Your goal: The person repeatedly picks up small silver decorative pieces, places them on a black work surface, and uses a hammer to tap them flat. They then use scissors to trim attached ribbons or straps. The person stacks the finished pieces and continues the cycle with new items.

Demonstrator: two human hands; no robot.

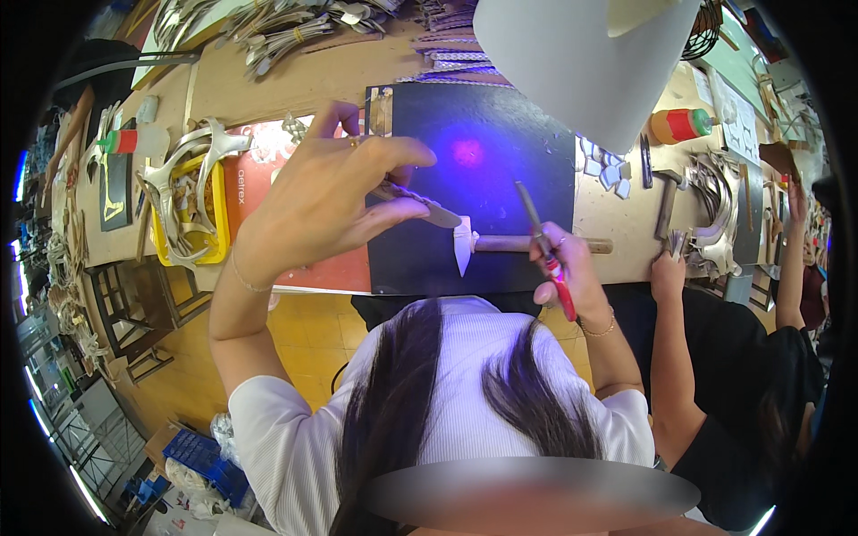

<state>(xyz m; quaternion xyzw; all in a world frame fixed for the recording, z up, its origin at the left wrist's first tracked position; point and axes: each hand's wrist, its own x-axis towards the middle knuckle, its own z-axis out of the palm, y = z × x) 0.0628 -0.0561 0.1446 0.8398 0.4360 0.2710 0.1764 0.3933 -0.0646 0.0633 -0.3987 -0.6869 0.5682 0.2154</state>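
Note:
My left hand (pixel 317 201), raised over the left edge of a black mat (pixel 411 116), pinches a thin braided strap with a flat rounded end (pixel 440 215) between thumb and fingers. In my right hand (pixel 576 272), over the mat's right edge, is a red-handled tool (pixel 560 290) with a slender grey blade pointing up and left; its exact kind I cannot make out. Below the blade lies a hammer (pixel 509 244) with a wooden handle and a pale pointed head. The handle reaches past the mat behind my right hand. Violet light with a reddish spot falls on the mat.
A white lamp shade (pixel 572 62) hangs over the mat's far right. At left are a yellow basket (pixel 217 243) and a red sheet (pixel 255 179). Cut strips (pixel 277 36) lie at the back. Grey pieces (pixel 608 170) and another hammer (pixel 666 201) lie right, near a co-worker's hand (pixel 668 272).

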